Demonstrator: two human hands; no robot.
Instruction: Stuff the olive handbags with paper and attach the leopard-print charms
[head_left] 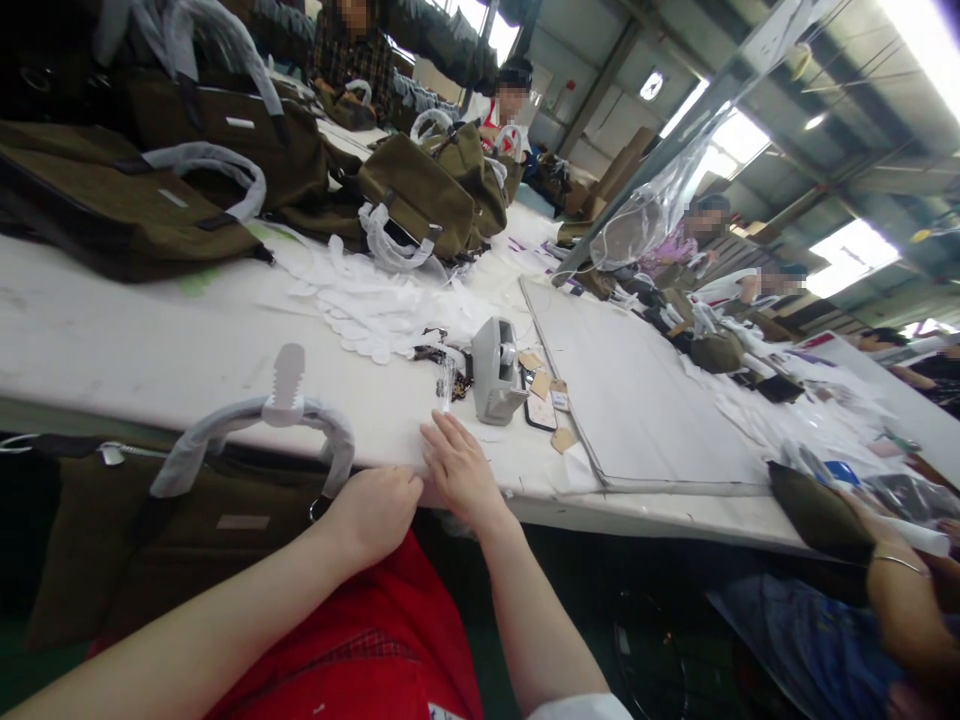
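My left hand (373,512) is at the table's front edge, its fingers curled closed; whatever is in them, if anything, is hidden. Right beside it, my right hand (459,472) lies with fingers stretched out over the tabletop, palm down. An olive-brown handbag (187,535) hangs or stands against the table edge at my left. Its handle is wrapped in translucent film, with a pale grey toothed strap piece (286,385) around the top. Just beyond my right fingertips are thin clear strips (445,382) and a grey tape dispenser (495,372).
Right of the dispenser lie a phone (540,410), several tan tags (561,440) and a large white board (645,400). White cut pieces (360,300) are spread behind. More olive bags (112,200) fill the back left. At the right, a co-worker's arm (900,590) reaches to a dark olive piece (821,510).
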